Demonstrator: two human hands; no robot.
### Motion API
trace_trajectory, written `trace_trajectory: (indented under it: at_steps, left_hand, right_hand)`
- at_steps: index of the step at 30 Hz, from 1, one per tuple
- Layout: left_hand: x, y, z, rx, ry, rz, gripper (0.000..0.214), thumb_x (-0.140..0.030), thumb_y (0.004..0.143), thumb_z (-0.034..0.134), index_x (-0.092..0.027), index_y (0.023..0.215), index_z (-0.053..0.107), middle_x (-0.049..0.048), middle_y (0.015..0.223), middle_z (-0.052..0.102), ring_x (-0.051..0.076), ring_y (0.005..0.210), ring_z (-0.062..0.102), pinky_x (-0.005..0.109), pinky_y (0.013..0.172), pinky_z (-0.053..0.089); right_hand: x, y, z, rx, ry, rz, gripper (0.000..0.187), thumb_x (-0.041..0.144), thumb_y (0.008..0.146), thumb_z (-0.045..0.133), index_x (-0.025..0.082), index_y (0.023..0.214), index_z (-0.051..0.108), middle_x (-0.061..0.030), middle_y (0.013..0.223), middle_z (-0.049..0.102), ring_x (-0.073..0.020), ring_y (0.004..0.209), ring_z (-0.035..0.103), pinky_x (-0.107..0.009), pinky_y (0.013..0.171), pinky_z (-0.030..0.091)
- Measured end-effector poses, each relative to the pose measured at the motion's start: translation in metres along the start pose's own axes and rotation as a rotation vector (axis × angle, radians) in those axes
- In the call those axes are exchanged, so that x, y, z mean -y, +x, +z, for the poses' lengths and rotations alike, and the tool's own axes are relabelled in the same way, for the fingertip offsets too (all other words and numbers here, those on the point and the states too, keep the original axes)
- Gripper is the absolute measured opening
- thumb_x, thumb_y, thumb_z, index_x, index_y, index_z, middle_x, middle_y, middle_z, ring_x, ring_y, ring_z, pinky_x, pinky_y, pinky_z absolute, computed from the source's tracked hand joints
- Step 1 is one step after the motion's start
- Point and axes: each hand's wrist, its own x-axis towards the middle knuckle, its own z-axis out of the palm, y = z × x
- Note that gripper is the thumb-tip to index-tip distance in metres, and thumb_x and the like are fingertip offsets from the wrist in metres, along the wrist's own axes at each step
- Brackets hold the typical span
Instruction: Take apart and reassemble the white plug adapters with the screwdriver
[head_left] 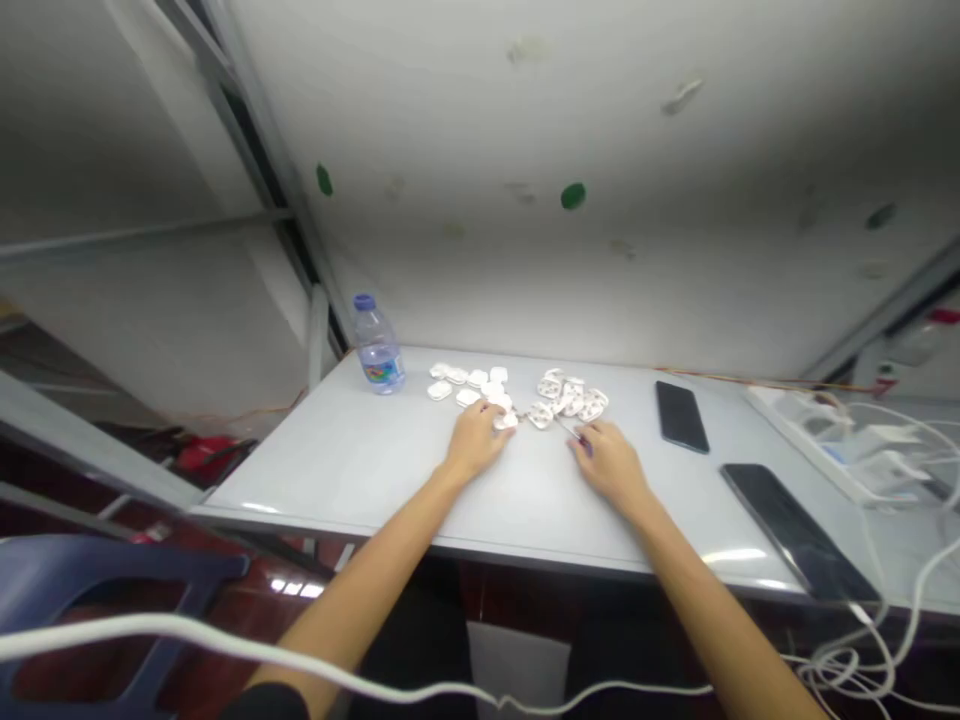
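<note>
Two loose groups of small white plastic parts lie on the white table (300, 470), one to the left (457, 385) and one to the right (570, 397). My left hand (476, 440) sits at the front of the left group, its fingertips closed on a white plastic part (505, 421). My right hand (609, 464) pinches a thin metal tool (568, 428), whose tip reaches towards the right group. The tool's exact kind is hard to tell at this size. A narrow gap separates my hands.
A plastic water bottle (379, 348) stands at the table's back left. Two black smartphones (682, 416) (795, 532) lie to the right, beside a power strip (814, 440) with chargers. A white cable (225, 648) crosses the foreground, and a blue chair (112, 590) stands at lower left.
</note>
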Motion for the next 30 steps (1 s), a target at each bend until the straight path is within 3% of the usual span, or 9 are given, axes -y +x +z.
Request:
trace_trajectory:
  at_steps: [4, 9, 13, 16, 21, 23, 26, 30]
  left_hand:
    - [0.001, 0.001, 0.001, -0.027, -0.015, 0.025, 0.026, -0.036, 0.086, 0.065, -0.018, 0.104, 0.07, 0.0094, 0.104, 0.067, 0.024, 0.098, 0.062, 0.037, 0.092, 0.048]
    - [-0.002, 0.0, -0.001, -0.031, 0.008, 0.038, 0.028, -0.039, 0.092, 0.056, -0.016, 0.102, 0.07, 0.0105, 0.1, 0.068, 0.024, 0.096, 0.063, 0.036, 0.09, 0.049]
    - [-0.006, 0.0, -0.002, -0.028, 0.029, 0.017, 0.031, -0.038, 0.098, 0.045, -0.018, 0.101, 0.069, 0.0101, 0.099, 0.07, 0.024, 0.099, 0.063, 0.036, 0.091, 0.048]
    - [-0.007, 0.001, -0.002, -0.03, -0.016, -0.053, 0.032, -0.032, 0.1, 0.038, -0.016, 0.111, 0.064, 0.012, 0.103, 0.071, 0.025, 0.099, 0.065, 0.038, 0.09, 0.049]
    - [0.001, 0.005, -0.001, -0.064, -0.154, -0.096, 0.03, -0.024, 0.097, 0.041, -0.016, 0.116, 0.063, 0.012, 0.105, 0.071, 0.023, 0.098, 0.066, 0.038, 0.092, 0.049]
    - [0.004, 0.008, -0.002, -0.076, -0.298, -0.156, 0.034, -0.025, 0.095, 0.043, -0.017, 0.124, 0.059, 0.007, 0.091, 0.07, 0.019, 0.084, 0.066, 0.034, 0.083, 0.051]
    - [0.005, 0.013, -0.005, -0.053, -0.72, -0.344, 0.048, -0.025, 0.089, 0.05, -0.018, 0.137, 0.048, -0.0027, 0.07, 0.06, 0.012, 0.06, 0.059, 0.026, 0.064, 0.05]
    - [-0.005, 0.014, -0.011, 0.054, -1.131, -0.48, 0.043, -0.019, 0.077, 0.061, -0.017, 0.12, 0.058, -0.0015, 0.074, 0.064, 0.009, 0.061, 0.061, 0.023, 0.064, 0.051]
  right_hand:
    - [0.008, 0.027, -0.011, -0.042, 0.156, 0.036, 0.027, 0.031, 0.091, 0.052, 0.015, 0.1, 0.073, -0.0116, 0.098, 0.073, -0.0243, 0.092, 0.066, -0.034, 0.082, 0.049]
    - [0.017, 0.065, -0.018, 0.149, 0.363, 0.117, 0.027, 0.035, 0.085, 0.06, 0.014, 0.093, 0.075, -0.0074, 0.078, 0.075, -0.0191, 0.066, 0.068, -0.028, 0.067, 0.05]
    - [0.017, 0.067, -0.009, 0.265, 0.534, 0.224, 0.029, 0.035, 0.083, 0.062, 0.012, 0.096, 0.073, -0.0049, 0.064, 0.071, -0.0158, 0.051, 0.064, -0.023, 0.052, 0.046]
    - [0.014, 0.063, 0.0, 0.268, 0.638, 0.248, 0.024, 0.031, 0.082, 0.062, 0.012, 0.094, 0.072, -0.0039, 0.06, 0.07, -0.0155, 0.049, 0.064, -0.022, 0.048, 0.045]
    - [0.014, 0.06, 0.003, 0.24, 0.801, 0.316, 0.014, 0.028, 0.077, 0.066, 0.014, 0.082, 0.068, -0.004, 0.061, 0.07, -0.0157, 0.047, 0.064, -0.022, 0.044, 0.047]
    - [0.016, 0.06, 0.003, 0.235, 0.9, 0.359, 0.016, 0.03, 0.076, 0.068, 0.015, 0.082, 0.067, -0.0029, 0.059, 0.069, -0.0159, 0.046, 0.064, -0.023, 0.043, 0.049]
    - [0.021, 0.058, 0.003, 0.219, 1.079, 0.408, 0.021, 0.032, 0.071, 0.075, 0.015, 0.081, 0.066, -0.0031, 0.06, 0.07, -0.0167, 0.049, 0.066, -0.025, 0.047, 0.054]
    - [0.027, 0.056, 0.006, 0.226, 1.222, 0.46, 0.026, 0.034, 0.067, 0.082, 0.016, 0.077, 0.065, -0.0055, 0.062, 0.072, -0.0192, 0.057, 0.07, -0.027, 0.051, 0.057]
